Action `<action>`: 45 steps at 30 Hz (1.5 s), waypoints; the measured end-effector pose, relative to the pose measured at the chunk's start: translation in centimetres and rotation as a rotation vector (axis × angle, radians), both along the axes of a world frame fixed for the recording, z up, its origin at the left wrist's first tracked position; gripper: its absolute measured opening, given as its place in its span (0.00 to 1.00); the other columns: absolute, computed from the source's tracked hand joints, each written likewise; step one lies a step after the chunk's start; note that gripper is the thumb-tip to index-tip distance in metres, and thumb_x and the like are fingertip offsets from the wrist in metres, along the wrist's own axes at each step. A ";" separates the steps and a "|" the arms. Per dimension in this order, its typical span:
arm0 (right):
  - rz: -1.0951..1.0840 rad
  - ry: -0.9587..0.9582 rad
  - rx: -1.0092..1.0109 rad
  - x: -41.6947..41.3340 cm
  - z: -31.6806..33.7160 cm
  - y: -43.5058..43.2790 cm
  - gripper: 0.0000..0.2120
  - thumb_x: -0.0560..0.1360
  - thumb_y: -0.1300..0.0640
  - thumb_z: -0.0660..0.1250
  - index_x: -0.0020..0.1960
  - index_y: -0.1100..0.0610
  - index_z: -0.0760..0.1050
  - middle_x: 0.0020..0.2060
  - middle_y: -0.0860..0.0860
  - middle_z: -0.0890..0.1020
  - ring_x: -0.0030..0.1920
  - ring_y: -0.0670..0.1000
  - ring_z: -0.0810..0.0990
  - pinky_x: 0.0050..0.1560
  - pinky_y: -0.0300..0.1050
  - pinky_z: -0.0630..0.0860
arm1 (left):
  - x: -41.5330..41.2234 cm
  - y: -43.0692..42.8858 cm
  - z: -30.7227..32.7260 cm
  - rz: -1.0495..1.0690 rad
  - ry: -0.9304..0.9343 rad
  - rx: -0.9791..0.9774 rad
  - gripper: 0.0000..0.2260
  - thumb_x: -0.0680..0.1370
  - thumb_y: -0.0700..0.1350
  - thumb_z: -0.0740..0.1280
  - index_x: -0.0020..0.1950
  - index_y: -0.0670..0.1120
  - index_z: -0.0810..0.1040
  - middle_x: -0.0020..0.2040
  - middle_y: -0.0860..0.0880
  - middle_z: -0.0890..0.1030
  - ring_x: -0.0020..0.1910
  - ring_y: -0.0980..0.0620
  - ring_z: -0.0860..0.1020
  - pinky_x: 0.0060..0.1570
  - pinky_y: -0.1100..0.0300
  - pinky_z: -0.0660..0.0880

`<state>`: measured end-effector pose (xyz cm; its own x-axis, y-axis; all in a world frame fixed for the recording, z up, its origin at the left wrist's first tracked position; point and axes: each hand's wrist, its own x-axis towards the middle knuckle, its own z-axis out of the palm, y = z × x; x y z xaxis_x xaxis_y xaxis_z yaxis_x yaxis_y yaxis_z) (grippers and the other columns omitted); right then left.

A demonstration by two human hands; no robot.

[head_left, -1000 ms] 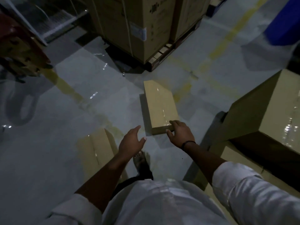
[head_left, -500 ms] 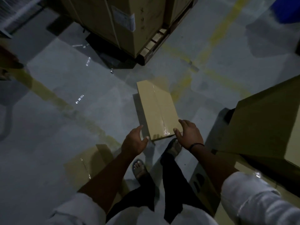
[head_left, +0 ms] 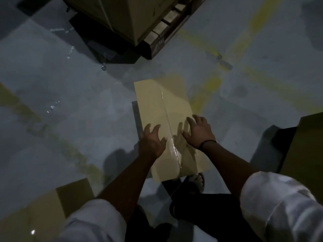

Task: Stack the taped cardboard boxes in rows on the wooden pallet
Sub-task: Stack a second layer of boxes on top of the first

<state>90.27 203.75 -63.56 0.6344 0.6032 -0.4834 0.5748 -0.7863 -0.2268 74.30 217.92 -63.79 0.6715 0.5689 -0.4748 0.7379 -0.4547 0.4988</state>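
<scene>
Taped box (head_left: 164, 117) lay flat on floor (head_left: 78, 123), near feet. Left hand (head_left: 152, 144) and right hand (head_left: 199, 132) spread wide over its top, gripped nothing. Could not tell if touching. Box not lifted yet. Wooden pallet (head_left: 160, 41) well ahead. Most work looked left to do.

Dim, grainy, bluish light. Glare streaks the tape on the box (head_left: 157, 110) at six o'clock; the right hand (head_left: 199, 133) throws a soft shadow toward nine o'clock. Corners darken.
</scene>
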 end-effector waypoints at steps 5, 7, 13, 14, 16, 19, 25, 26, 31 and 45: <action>-0.024 0.100 -0.005 2.1 -6.1 1.5 0.40 0.77 0.37 0.65 0.81 0.50 0.53 0.81 0.53 0.41 0.79 0.65 0.49 0.72 0.66 0.65 | 2.1 1.2 -6.6 0.042 0.028 0.002 0.36 0.77 0.60 0.70 0.81 0.59 0.58 0.83 0.46 0.41 0.78 0.30 0.53 0.71 0.33 0.66; -0.038 0.143 0.047 2.2 -7.5 1.8 0.43 0.74 0.34 0.67 0.81 0.47 0.52 0.81 0.51 0.37 0.78 0.65 0.52 0.70 0.65 0.68 | 2.5 1.4 -7.9 0.107 0.010 -0.034 0.39 0.76 0.61 0.71 0.82 0.60 0.55 0.82 0.48 0.37 0.78 0.30 0.54 0.72 0.33 0.65; -0.034 0.083 0.061 1.2 -6.5 0.9 0.47 0.68 0.25 0.64 0.80 0.42 0.53 0.81 0.49 0.40 0.74 0.66 0.58 0.68 0.64 0.69 | 1.4 0.5 -6.0 0.129 -0.081 0.001 0.32 0.79 0.56 0.70 0.81 0.60 0.62 0.83 0.50 0.43 0.76 0.30 0.58 0.68 0.35 0.70; -0.045 0.069 0.059 0.7 -5.1 0.4 0.47 0.68 0.23 0.62 0.80 0.42 0.53 0.81 0.49 0.41 0.74 0.66 0.58 0.69 0.64 0.68 | 0.9 0.2 -4.5 0.096 -0.095 0.003 0.30 0.79 0.56 0.69 0.80 0.60 0.63 0.84 0.49 0.44 0.76 0.30 0.59 0.67 0.36 0.70; -0.058 0.045 0.048 -0.9 -1.3 -0.7 0.48 0.67 0.21 0.59 0.80 0.41 0.52 0.81 0.49 0.42 0.73 0.65 0.59 0.69 0.63 0.66 | -0.4 -0.4 -0.4 0.046 -0.096 0.031 0.29 0.79 0.60 0.65 0.79 0.60 0.66 0.84 0.49 0.47 0.75 0.31 0.60 0.66 0.36 0.71; -0.124 0.059 0.070 -4.1 6.5 -2.8 0.47 0.68 0.21 0.57 0.80 0.42 0.53 0.81 0.49 0.46 0.73 0.65 0.60 0.71 0.62 0.65 | -2.5 -1.9 7.8 -0.063 -0.077 0.115 0.29 0.76 0.67 0.61 0.77 0.62 0.68 0.84 0.52 0.51 0.73 0.33 0.63 0.65 0.38 0.72; -0.326 0.003 0.117 -11.7 25.2 -8.0 0.45 0.70 0.20 0.54 0.79 0.43 0.57 0.80 0.49 0.51 0.72 0.64 0.63 0.70 0.60 0.66 | -7.9 -5.8 26.1 -0.201 -0.153 0.157 0.31 0.75 0.70 0.65 0.76 0.61 0.70 0.82 0.52 0.58 0.72 0.36 0.66 0.65 0.39 0.72; -0.361 -0.019 0.121 -13.1 28.0 -9.0 0.45 0.70 0.20 0.54 0.79 0.43 0.57 0.80 0.49 0.52 0.71 0.63 0.64 0.70 0.59 0.66 | -9.0 -6.6 28.9 -0.206 -0.180 0.141 0.32 0.74 0.70 0.66 0.76 0.60 0.70 0.82 0.53 0.59 0.72 0.37 0.67 0.66 0.40 0.72; -0.509 -0.093 0.098 -19.6 37.7 -14.1 0.43 0.70 0.21 0.54 0.77 0.45 0.61 0.79 0.50 0.54 0.69 0.64 0.66 0.69 0.59 0.67 | -13.2 -11.3 38.4 -0.310 -0.122 0.118 0.34 0.74 0.74 0.61 0.78 0.62 0.66 0.83 0.56 0.54 0.74 0.37 0.62 0.72 0.43 0.65; -0.800 -0.206 0.199 -34.4 44.5 -34.1 0.42 0.70 0.21 0.55 0.76 0.45 0.63 0.79 0.51 0.57 0.71 0.64 0.66 0.70 0.60 0.67 | -22.4 -29.7 47.0 -0.487 -0.234 0.183 0.36 0.73 0.75 0.59 0.76 0.59 0.70 0.80 0.56 0.59 0.70 0.38 0.65 0.67 0.45 0.68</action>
<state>55.92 169.70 -19.07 0.9699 -0.0033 -0.2437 -0.0925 -0.9300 -0.3557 51.89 188.24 -16.77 0.9522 0.2266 -0.2046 0.3010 -0.8089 0.5050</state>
